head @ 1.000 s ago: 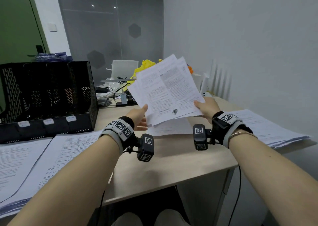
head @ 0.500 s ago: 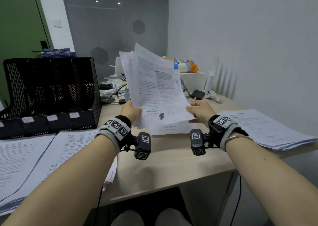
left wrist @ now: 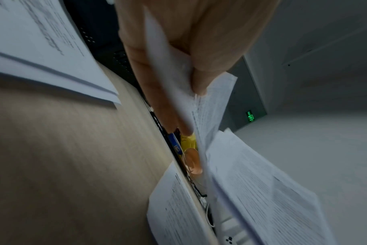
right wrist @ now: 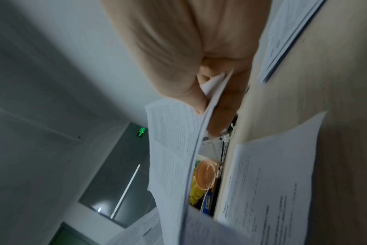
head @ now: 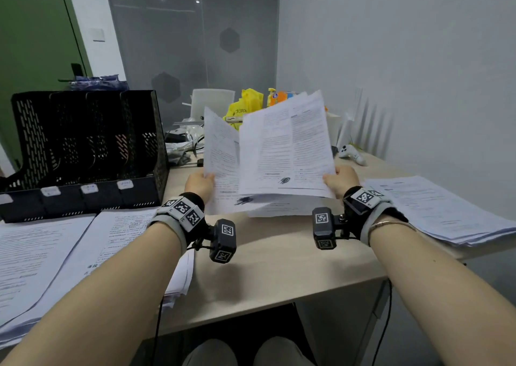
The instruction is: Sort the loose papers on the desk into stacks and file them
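Above the middle of the desk (head: pixel 279 262) I hold printed sheets in two parts. My left hand (head: pixel 199 183) pinches one sheet (head: pixel 222 159) by its lower left edge, thumb on top in the left wrist view (left wrist: pixel 196 77). My right hand (head: pixel 339 178) pinches a thin sheaf of sheets (head: pixel 290 148) at its lower right corner (right wrist: pixel 212 89). One loose sheet (head: pixel 282 206) lies flat on the desk under them. A black mesh file rack (head: pixel 83 148) with several slots stands at the back left.
Paper stacks lie at the front left (head: pixel 55 259) and at the right edge (head: pixel 435 209). Behind the held sheets are a yellow bag (head: pixel 245 106), cables and a white controller (head: pixel 351 153). A grey wall runs along the right.
The held sheets, together in one bundle before, have parted: the left hand now holds one sheet apart to the left, while the right hand keeps the rest. Both hands have spread wider.
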Tool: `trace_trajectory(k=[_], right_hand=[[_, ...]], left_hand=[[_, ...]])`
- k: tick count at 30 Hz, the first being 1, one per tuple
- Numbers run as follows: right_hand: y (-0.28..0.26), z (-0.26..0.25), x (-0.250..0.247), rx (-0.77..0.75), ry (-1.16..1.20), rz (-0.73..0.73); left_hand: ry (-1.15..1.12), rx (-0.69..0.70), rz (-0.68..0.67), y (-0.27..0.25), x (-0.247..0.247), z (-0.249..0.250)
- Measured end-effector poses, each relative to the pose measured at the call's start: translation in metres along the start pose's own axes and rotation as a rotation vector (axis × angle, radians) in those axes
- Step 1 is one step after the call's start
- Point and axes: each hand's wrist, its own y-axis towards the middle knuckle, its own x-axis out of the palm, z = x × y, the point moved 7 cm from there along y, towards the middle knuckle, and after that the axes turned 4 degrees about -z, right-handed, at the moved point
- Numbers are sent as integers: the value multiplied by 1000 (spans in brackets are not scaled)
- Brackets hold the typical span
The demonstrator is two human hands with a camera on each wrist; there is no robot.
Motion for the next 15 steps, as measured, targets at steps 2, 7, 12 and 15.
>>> trace_trajectory(k=[2, 7, 12, 15], right_hand=[[5, 12, -14, 48, -8, 49], [8, 22, -38, 86, -9, 108], [7, 11, -17, 29, 84, 2], [6, 1, 13, 26, 110, -155]], left_hand=[[4, -16, 10, 5, -5, -7], [-8, -11, 33, 4, -11, -8], [-102, -75, -58, 25, 9, -24], [-198, -111, -114, 4, 19, -7]])
